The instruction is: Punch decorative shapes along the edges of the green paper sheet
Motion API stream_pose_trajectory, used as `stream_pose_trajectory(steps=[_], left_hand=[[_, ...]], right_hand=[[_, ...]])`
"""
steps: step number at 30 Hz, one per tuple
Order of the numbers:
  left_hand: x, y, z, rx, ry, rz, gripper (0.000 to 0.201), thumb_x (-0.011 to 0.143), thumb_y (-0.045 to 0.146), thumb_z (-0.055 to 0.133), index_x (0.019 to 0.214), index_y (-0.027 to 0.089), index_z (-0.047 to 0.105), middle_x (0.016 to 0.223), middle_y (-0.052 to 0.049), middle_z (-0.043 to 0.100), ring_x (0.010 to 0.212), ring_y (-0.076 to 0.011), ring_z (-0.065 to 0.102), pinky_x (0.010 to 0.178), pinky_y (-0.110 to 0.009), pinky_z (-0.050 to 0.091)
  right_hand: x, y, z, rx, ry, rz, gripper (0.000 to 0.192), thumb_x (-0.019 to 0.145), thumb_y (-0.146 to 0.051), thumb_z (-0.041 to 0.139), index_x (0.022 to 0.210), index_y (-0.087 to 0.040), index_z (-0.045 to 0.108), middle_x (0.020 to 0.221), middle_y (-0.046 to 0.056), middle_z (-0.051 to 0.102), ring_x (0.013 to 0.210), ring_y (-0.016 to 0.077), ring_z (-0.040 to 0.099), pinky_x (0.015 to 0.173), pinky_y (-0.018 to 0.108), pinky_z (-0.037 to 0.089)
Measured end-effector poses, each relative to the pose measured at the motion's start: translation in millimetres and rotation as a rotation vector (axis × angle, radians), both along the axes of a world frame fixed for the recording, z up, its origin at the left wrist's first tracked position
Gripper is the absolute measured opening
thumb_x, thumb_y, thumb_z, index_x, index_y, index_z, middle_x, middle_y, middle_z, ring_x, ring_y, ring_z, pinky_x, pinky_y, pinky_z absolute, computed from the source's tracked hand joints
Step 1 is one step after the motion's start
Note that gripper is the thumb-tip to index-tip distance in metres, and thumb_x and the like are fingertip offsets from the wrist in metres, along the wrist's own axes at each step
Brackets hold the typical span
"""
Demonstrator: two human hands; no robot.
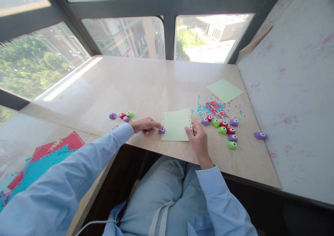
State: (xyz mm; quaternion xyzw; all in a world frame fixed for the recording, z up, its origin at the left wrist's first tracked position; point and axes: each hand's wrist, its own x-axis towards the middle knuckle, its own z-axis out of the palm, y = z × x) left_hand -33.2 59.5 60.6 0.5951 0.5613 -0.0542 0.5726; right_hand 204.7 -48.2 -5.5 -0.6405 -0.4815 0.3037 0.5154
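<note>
A sheet of light green paper [175, 126] lies near the front edge of the table, with small holes punched along its left and right edges. At its left edge sits a purple craft punch [161, 131]. My left hand [146, 125] reaches to this punch, index finger extended onto its top and the other fingers curled under. The right edge of the paper is pinched between the thumb and fingers of my right hand [198, 138]. Part of that edge is hidden behind the hand.
Several purple, red and green craft punches [223, 124] stand to the right, with more punches [126, 119] at left. Red and blue confetti [214, 108] lies beside another green sheet [225, 90]. Punched red and blue sheets [49, 163] lie far left. A wall [294, 107] borders the right side.
</note>
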Motion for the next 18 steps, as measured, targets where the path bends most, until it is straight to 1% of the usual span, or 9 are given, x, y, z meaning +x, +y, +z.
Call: stream_pose_trajectory(steps=[3, 6, 11, 18], left_hand=[[0.1, 0.1, -0.7, -0.009, -0.002, -0.01, 0.038, 0.067, 0.052, 0.076, 0.069, 0.015, 0.067, 0.052, 0.003, 0.048, 0.04, -0.0085, 0.04, 0.041, -0.025, 0.023], [-0.5, 0.3, -1.0, -0.031, -0.026, -0.014, 0.04, 0.067, 0.053, 0.078, 0.075, 0.014, 0.071, 0.055, 0.003, 0.049, 0.04, -0.0076, 0.04, 0.04, -0.024, 0.024], [-1.1, 0.4, -1.3, -0.047, -0.061, -0.025, 0.04, 0.065, 0.053, 0.08, 0.074, 0.015, 0.072, 0.056, 0.003, 0.05, 0.04, -0.0065, 0.04, 0.039, -0.023, 0.023], [0.5, 1.9, -0.9, -0.089, -0.061, -0.008, 0.041, 0.062, 0.053, 0.083, 0.068, 0.016, 0.069, 0.056, 0.003, 0.05, 0.04, -0.006, 0.04, 0.038, -0.022, 0.024]], right_hand=[[0.2, -0.1, -1.2, 0.0, 0.002, -0.001, 0.046, 0.086, -0.044, 0.062, 0.122, -0.016, 0.063, 0.111, 0.016, 0.075, 0.1, 0.0306, 0.073, 0.087, 0.045, 0.058], [0.3, -0.2, -1.7, -0.003, 0.006, -0.001, 0.045, 0.086, -0.045, 0.062, 0.121, -0.017, 0.064, 0.111, 0.015, 0.075, 0.1, 0.0305, 0.073, 0.087, 0.045, 0.058], [-0.2, -0.1, -0.5, -0.012, 0.017, -0.001, 0.046, 0.086, -0.045, 0.062, 0.121, -0.016, 0.063, 0.111, 0.016, 0.075, 0.099, 0.0307, 0.073, 0.087, 0.045, 0.058], [-1.0, -0.5, 0.4, -0.018, 0.016, -0.003, 0.045, 0.086, -0.045, 0.061, 0.121, -0.016, 0.063, 0.108, 0.016, 0.076, 0.097, 0.0307, 0.074, 0.083, 0.045, 0.059]])
